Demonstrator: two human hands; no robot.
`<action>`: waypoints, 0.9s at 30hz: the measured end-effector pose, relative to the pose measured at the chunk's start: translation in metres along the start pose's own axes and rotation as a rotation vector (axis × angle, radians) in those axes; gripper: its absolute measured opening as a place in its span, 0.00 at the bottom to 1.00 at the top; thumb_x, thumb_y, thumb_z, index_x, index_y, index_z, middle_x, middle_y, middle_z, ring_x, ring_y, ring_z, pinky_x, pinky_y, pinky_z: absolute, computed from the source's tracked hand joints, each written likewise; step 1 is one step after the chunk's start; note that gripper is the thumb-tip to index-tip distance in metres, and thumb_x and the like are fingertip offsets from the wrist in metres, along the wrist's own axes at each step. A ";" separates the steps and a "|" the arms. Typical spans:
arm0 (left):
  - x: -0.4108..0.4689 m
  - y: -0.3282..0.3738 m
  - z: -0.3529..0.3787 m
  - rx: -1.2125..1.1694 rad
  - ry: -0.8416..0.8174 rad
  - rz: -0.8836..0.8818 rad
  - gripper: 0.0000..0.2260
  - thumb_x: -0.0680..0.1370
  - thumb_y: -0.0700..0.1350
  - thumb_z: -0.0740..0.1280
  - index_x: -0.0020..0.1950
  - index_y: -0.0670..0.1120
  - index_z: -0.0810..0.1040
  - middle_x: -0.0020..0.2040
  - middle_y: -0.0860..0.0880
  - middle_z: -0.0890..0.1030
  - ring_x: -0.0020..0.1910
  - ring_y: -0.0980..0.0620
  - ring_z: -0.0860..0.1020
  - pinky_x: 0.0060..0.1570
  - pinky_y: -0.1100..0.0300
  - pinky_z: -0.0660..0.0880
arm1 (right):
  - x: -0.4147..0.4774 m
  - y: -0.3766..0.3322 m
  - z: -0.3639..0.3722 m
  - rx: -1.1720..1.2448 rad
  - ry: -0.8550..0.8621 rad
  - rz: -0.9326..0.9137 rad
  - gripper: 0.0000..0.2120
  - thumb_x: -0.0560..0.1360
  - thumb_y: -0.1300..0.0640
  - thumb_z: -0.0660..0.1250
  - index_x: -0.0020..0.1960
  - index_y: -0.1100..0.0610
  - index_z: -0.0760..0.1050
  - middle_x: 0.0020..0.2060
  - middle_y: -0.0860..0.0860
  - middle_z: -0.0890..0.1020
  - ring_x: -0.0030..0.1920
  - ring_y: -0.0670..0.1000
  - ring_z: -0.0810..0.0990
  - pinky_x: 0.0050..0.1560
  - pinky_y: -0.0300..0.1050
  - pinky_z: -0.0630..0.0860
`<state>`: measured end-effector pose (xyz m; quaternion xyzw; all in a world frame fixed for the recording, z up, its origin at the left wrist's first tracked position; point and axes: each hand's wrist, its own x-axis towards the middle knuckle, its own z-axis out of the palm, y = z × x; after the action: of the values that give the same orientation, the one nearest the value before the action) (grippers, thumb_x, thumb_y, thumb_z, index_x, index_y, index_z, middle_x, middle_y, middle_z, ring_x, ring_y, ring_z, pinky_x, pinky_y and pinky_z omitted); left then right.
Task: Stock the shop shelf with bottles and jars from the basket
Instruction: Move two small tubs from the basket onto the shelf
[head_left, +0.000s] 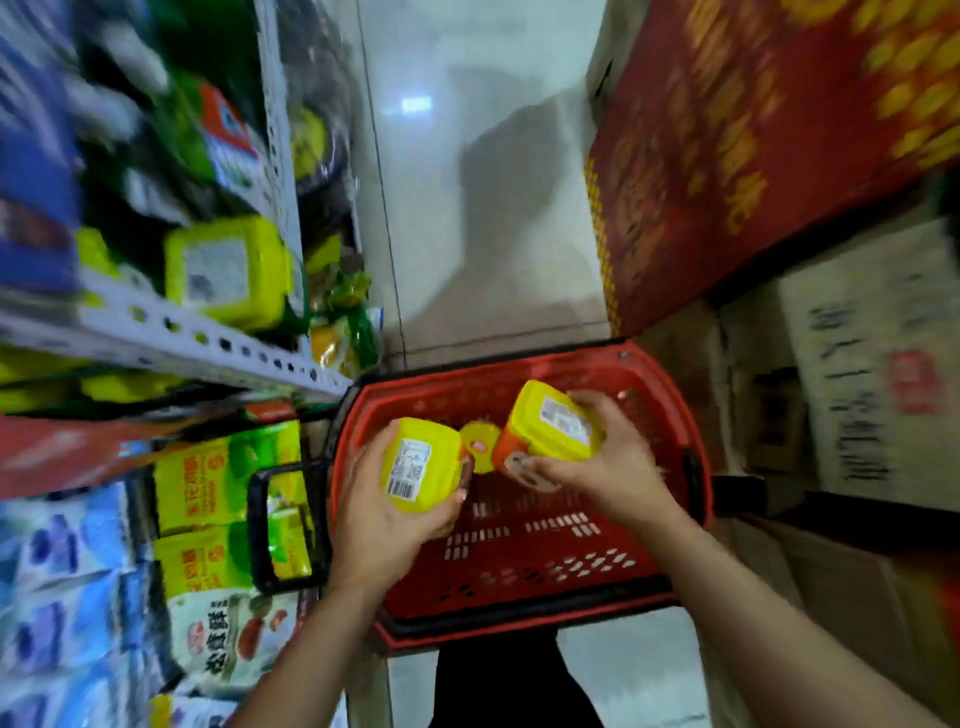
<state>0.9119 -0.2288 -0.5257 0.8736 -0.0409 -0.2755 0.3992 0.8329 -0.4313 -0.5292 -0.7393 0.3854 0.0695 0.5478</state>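
A red plastic basket (524, 566) sits on the floor below me. My left hand (384, 514) grips a yellow-lidded jar (421, 465) over the basket's left side, its white barcode label facing up. My right hand (608, 462) holds a second yellow-lidded jar (550, 423) with an orange body, tilted, over the basket's far part. Between the two, a third yellow lid (480, 447) shows inside the basket. On the grey perforated shelf (171, 332) at the left stands another yellow-lidded jar (228, 270).
Shelving on the left carries yellow-green packets (208, 488), white and blue bags and blurred goods. A black basket handle (270, 525) hangs at the basket's left. A red carton (753, 156) and cardboard boxes (857, 374) stand on the right. Pale tiled floor (467, 208) runs ahead.
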 end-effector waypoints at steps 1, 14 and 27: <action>-0.004 0.034 -0.020 -0.012 -0.039 0.034 0.40 0.54 0.57 0.77 0.64 0.54 0.69 0.54 0.58 0.73 0.55 0.54 0.74 0.47 0.77 0.67 | -0.016 -0.028 -0.025 0.006 0.015 -0.012 0.31 0.57 0.61 0.80 0.54 0.50 0.69 0.42 0.42 0.76 0.42 0.41 0.77 0.40 0.22 0.70; -0.102 0.312 -0.138 -0.062 -0.616 0.526 0.31 0.55 0.51 0.76 0.57 0.54 0.74 0.49 0.63 0.79 0.42 0.73 0.75 0.46 0.79 0.70 | -0.258 -0.214 -0.220 0.122 0.280 -0.066 0.28 0.60 0.67 0.77 0.56 0.55 0.72 0.43 0.46 0.77 0.35 0.35 0.77 0.35 0.23 0.71; -0.294 0.428 -0.026 0.340 -1.195 1.219 0.34 0.54 0.60 0.71 0.60 0.57 0.73 0.58 0.56 0.77 0.52 0.70 0.75 0.50 0.79 0.68 | -0.568 -0.130 -0.228 0.302 1.095 0.090 0.41 0.39 0.40 0.76 0.51 0.48 0.71 0.44 0.47 0.79 0.38 0.30 0.76 0.39 0.23 0.70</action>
<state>0.7407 -0.4162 -0.0719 0.4563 -0.7448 -0.4161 0.2530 0.4507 -0.3344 -0.0435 -0.5638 0.6500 -0.3561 0.3644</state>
